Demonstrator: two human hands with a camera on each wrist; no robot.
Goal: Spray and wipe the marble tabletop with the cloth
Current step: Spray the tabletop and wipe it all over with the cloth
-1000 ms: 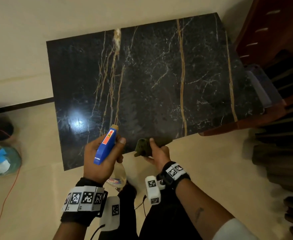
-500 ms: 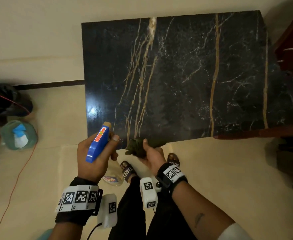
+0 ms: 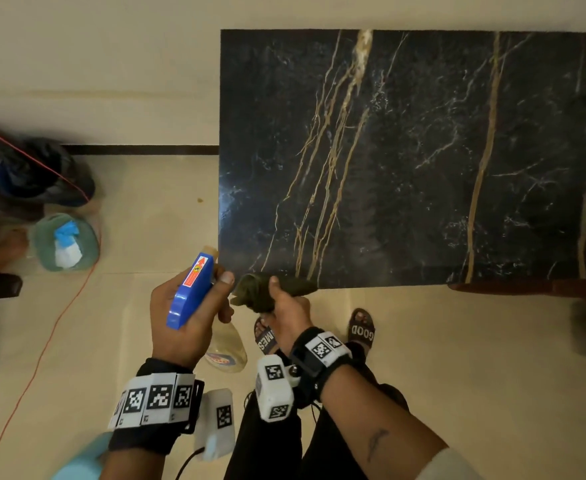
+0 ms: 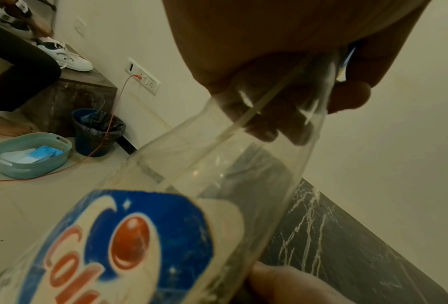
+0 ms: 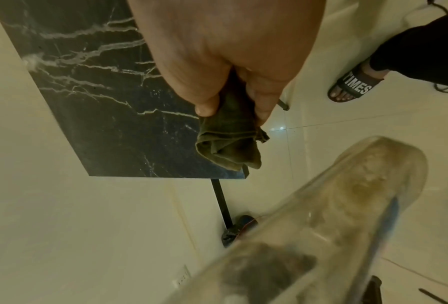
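Note:
The black marble tabletop [image 3: 423,150] with gold and white veins fills the upper right of the head view; its near-left corner [image 5: 139,144] shows in the right wrist view. My left hand [image 3: 187,313] grips a clear spray bottle [image 3: 227,344] with a blue trigger head [image 3: 191,289], nozzle pointing toward the table's near-left corner. The bottle's label [image 4: 129,246] fills the left wrist view. My right hand [image 3: 284,306] holds a bunched dark olive cloth [image 3: 260,292] at the table's near edge; the cloth [image 5: 228,144] hangs from my curled fingers.
A teal basin [image 3: 64,242] with blue and white items sits on the floor at left, beside a dark bin [image 3: 35,171] and a red cord [image 3: 42,341]. My feet in black slides [image 3: 362,329] stand below the table edge. Another person's foot [image 3: 4,247] is at far left.
The view has swung left, so the table now sits further right in frame. Both hands keep their holds on bottle and cloth, close together at the table's near-left corner.

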